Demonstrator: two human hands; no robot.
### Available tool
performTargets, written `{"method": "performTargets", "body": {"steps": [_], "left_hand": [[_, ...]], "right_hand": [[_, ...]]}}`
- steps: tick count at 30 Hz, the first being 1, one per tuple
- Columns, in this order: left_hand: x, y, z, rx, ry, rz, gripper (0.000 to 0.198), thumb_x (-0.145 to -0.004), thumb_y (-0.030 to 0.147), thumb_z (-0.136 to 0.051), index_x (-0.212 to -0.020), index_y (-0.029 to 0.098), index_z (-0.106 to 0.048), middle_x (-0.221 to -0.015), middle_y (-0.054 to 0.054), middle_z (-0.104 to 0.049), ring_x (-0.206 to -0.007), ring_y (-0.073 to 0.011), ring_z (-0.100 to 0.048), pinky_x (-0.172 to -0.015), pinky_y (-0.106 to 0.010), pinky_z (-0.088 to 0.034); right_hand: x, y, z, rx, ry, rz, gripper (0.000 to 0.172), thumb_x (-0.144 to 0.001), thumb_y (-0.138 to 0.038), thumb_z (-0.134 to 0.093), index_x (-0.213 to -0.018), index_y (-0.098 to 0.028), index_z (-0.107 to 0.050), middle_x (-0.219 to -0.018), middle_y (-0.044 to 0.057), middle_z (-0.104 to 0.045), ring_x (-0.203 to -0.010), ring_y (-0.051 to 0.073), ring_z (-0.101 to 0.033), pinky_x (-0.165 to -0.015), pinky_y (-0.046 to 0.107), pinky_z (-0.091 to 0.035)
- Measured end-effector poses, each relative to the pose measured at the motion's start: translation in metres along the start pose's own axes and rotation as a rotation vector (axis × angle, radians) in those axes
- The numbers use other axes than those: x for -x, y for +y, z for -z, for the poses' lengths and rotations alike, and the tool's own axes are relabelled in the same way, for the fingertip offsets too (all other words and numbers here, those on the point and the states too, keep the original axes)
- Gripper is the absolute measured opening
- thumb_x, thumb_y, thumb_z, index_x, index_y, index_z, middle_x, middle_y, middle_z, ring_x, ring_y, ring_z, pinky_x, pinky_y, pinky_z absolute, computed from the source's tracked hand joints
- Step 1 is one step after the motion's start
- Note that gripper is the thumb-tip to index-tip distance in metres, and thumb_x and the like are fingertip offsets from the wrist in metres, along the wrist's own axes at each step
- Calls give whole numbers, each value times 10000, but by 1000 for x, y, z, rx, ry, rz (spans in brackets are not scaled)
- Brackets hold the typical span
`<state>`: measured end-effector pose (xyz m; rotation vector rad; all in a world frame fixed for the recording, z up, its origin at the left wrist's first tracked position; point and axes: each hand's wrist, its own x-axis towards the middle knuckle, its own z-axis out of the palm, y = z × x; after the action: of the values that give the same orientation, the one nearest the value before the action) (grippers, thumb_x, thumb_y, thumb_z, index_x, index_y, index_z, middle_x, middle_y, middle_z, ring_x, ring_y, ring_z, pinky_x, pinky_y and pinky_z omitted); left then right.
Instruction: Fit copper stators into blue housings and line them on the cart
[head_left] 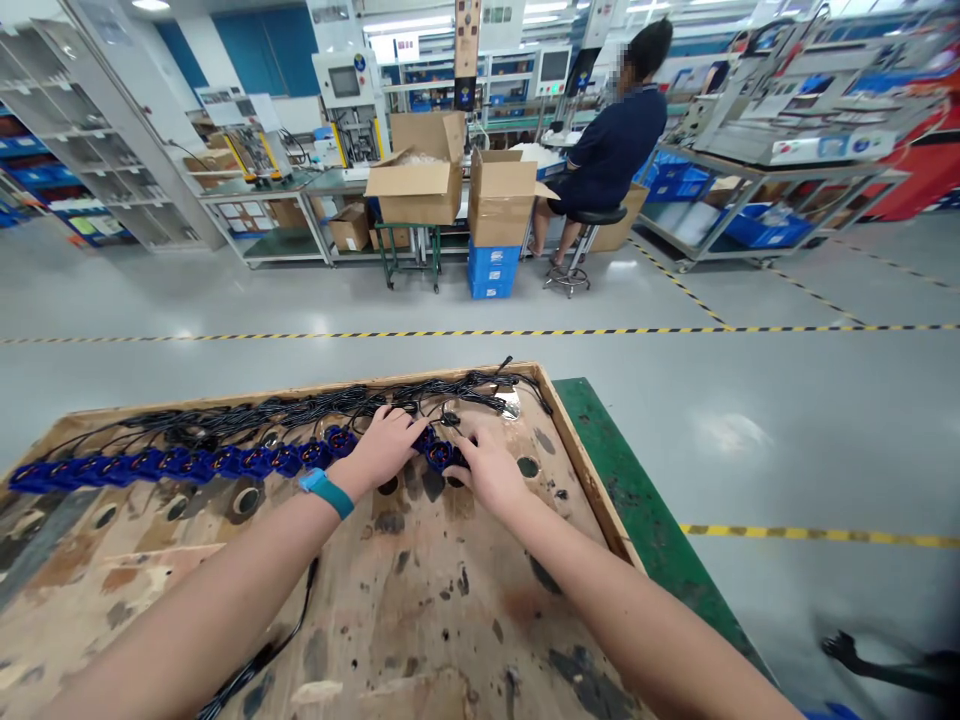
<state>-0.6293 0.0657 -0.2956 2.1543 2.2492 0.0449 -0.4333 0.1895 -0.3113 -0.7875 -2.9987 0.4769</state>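
A row of blue round plastic housings (226,461) with black cables lies along the far side of the wooden tray (450,600). My left hand (384,450), with a teal watch band on its wrist, is closed around a blue housing near the right end of the row; its fingers partly hide it. My right hand (491,472) has its thumb and fingers closed about the end blue housing (439,455), at its right side. The two hands are close together, with this housing between them. Black cables (300,408) lie bundled behind the row, just past my fingertips.
The tray has a raised wooden rim (585,480) and round holes. It rests on a green surface (637,500). A loose black cable (289,630) lies near my left forearm. Beyond the floor are cardboard boxes (416,190), blue crates (493,270) and a seated person (619,150).
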Motion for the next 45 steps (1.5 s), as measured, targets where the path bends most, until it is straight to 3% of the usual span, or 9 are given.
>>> {"method": "performTargets", "body": {"steps": [4, 11, 21, 26, 30, 35, 38, 41, 45], "left_hand": [[7, 5, -5, -56, 72, 59, 448, -894, 334, -670, -1293, 157, -570, -1080, -140, -638, -1071, -316, -547, -985, -466, -406], [15, -12, -25, -70, 64, 59, 474, -926, 399, -632, -1314, 134, -566, -1030, -133, -620, -1003, -311, -547, -879, -419, -433], [-3, -23, -28, -21, 4, -67, 918, -782, 599, -767, -1472, 104, -417, -1090, -160, -624, -1031, -331, -593, -926, -417, -452], [25, -2, -24, 7, 61, 115, 956, -811, 544, -767, -1537, 115, -317, -1347, -234, -558, -1278, -385, -513, -1069, -483, -402], [103, 16, -16, 150, 148, 293, 1031, -821, 652, -701, -1584, 144, -229, -1504, -248, -445, -1407, -396, -415, -1148, -530, -354], [292, -5, 16, 235, 173, 557, 788, -943, 618, -541, -1564, 199, -297, -1533, -186, -444, -1431, -349, -409, -1179, -528, -352], [422, -27, 39, 225, 216, 875, 663, -998, 591, -406, -1511, 172, -379, -1448, -190, -525, -1351, -351, -497, -1136, -561, -398], [524, -37, 55, 221, 166, 981, 675, -987, 621, -399, -1514, 200, -394, -1465, -185, -511, -1380, -358, -473, -1139, -587, -388], [577, -32, 55, 257, -55, 802, 1018, -757, 785, -660, -1572, 262, -344, -1664, -219, -200, -1510, -469, -239, -1157, -653, -328]], "right_hand": [[-6, -14, -4, 81, 120, 56, 646, -850, -671, -677, -1307, -220, -609, -1128, 138, -590, -1107, 330, -509, -932, 451, -428], [-30, -15, -17, 74, 141, -3, 457, -894, -496, -700, -1245, -215, -622, -1166, 133, -588, -1122, 311, -462, -932, 425, -382], [-43, 7, -16, 89, 107, 104, 706, -924, -590, -625, -1506, -228, -457, -1248, 165, -599, -1169, 342, -476, -936, 451, -396], [-29, 17, -18, 127, 192, 87, 745, -912, -545, -650, -1530, -209, -407, -1447, 207, -488, -1270, 382, -451, -1007, 514, -387], [1, 5, -14, 83, 297, 66, 648, -961, -518, -561, -1502, -186, -436, -1501, 228, -438, -1303, 412, -445, -1022, 574, -393], [81, -45, -35, -138, 372, 106, 609, -1002, -517, -468, -1504, -175, -424, -1373, 216, -553, -1263, 376, -514, -1017, 550, -441], [125, -94, -57, -222, 196, 250, 641, -973, -555, -513, -1508, -211, -431, -1399, 186, -560, -1284, 362, -521, -1026, 535, -447], [142, -163, -72, -197, -44, 344, 690, -926, -557, -587, -1525, -255, -424, -1564, 161, -431, -1405, 377, -419, -1092, 576, -377], [125, -260, -81, -119, -249, 432, 945, -807, -512, -751, -1598, -279, -290, -1710, 125, -115, -1551, 366, -139, -1188, 586, -221]]}}
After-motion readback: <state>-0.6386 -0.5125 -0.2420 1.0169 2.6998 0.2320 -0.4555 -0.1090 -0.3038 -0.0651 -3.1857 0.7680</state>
